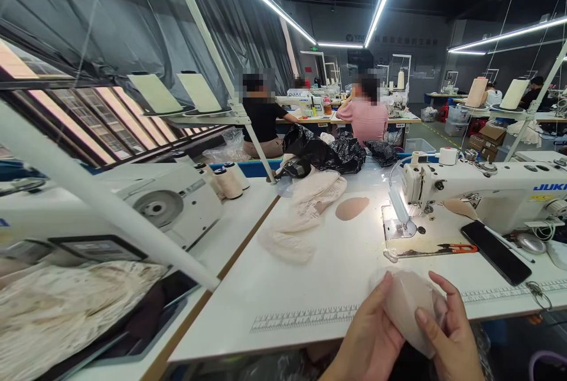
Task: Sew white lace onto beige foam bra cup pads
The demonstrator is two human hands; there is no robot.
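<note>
- cupping the beige cup-shaped pad (410, 304) from its left edge, the left hand (370, 325) is partly open and curved, seemingly to support it without crushing its dome.
- the right hand (458, 334) is half closed: thumb pressed on the pad's face, fingers curled around the other side, probably to steady or shape the edge.
- the pad is held above the front edge of the desk (230, 322), near the printed ruler (305, 317), where both sides can be reached; whether it touches the desk i cannot tell.
- just beyond is the juki sewing machine (500, 186), its lamp lighting the metal needle plate (393, 228), likely so small stitches show.
- orange-handled thread snips (463, 248) lie beside the plate, presumably for quick reach; the black phone (496, 251) lies flat to their right.
- a flat beige oval piece (352, 208) lies left of the machine, apart from the crumpled lace fabric (305, 209), perhaps so it stays smooth.
- black plastic bags (345, 155) are bunched at the far edge, which leaves the nearer surface for handling.
</note>
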